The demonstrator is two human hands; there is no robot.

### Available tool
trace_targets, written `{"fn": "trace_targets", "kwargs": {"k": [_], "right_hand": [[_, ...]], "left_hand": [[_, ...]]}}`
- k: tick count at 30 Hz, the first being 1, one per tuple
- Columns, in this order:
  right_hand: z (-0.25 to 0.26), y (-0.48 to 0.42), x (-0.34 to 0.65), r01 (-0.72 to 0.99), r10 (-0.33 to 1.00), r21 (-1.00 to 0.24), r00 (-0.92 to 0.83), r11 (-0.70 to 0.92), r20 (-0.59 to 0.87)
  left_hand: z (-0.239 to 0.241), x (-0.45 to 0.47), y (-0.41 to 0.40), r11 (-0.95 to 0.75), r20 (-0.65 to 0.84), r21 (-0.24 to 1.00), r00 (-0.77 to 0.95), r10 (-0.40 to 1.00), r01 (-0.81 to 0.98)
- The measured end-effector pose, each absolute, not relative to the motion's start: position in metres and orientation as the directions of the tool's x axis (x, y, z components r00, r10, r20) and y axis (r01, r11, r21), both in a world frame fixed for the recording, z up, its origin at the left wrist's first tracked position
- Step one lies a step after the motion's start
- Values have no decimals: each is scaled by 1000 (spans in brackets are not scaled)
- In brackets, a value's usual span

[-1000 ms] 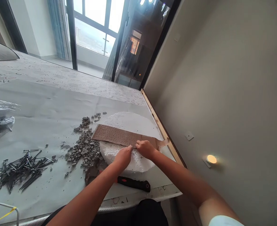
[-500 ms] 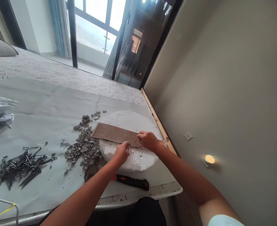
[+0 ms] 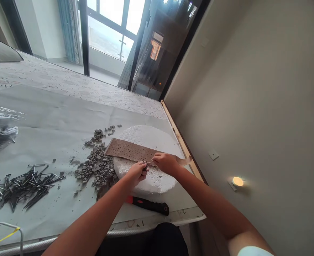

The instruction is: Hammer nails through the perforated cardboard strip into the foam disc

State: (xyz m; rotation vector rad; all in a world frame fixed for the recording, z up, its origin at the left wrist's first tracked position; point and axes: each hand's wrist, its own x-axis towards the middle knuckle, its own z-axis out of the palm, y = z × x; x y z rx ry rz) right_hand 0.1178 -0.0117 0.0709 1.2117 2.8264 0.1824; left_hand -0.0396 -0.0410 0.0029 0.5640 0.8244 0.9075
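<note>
My left hand (image 3: 138, 172) is closed around something small and dark at its fingertips, too small to make out. It is over the near part of a round white foam block (image 3: 157, 183). Close beside it, my right hand (image 3: 164, 163) has its fingers pinched together; what they hold, if anything, is hidden. A brown strip full of small holes (image 3: 130, 150) lies across the foam, its right part beneath my right hand. Grey stone fragments (image 3: 97, 167) are heaped against the foam's left side. Below my left wrist lies a tool with a black and red handle (image 3: 151, 206), partly covered by the forearm.
A pile of long dark nails (image 3: 26, 186) lies on the pale sheet (image 3: 52, 121) to the left. Behind it is a clear plastic bag (image 3: 2, 131). A wooden edge (image 3: 177, 131) borders the table at right, near the wall (image 3: 253, 106).
My right hand has moved slightly left and down, off the strip's middle toward my left fingertips. My left hand has turned, showing the dark thing in it. The strip and foam stay in place.
</note>
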Motion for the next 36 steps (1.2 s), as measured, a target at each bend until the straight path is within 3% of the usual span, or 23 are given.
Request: {"fn": "trace_targets", "kwargs": {"k": [6,10,17,23,36], "right_hand": [[42,-8,141,761,795,245,-601,600,-80],[24,-10,142,739,784,280,-614,613,-93],[20,-6,136,698,761,327,-638,636,-119],[20,-7,136,657,734,352,-661,667,-157],[25,-3,144,613,700,378,-698,694,-153]], "left_hand": [[-11,-32,-32,385,-367,889,119,923,-247],[-16,-29,-31,172,-172,984,-10,985,-55],[-14,-31,-32,22,-32,957,32,999,288],[-14,-31,-31,40,-58,941,45,997,335],[-22,-32,-28,97,-110,965,41,993,244]]}}
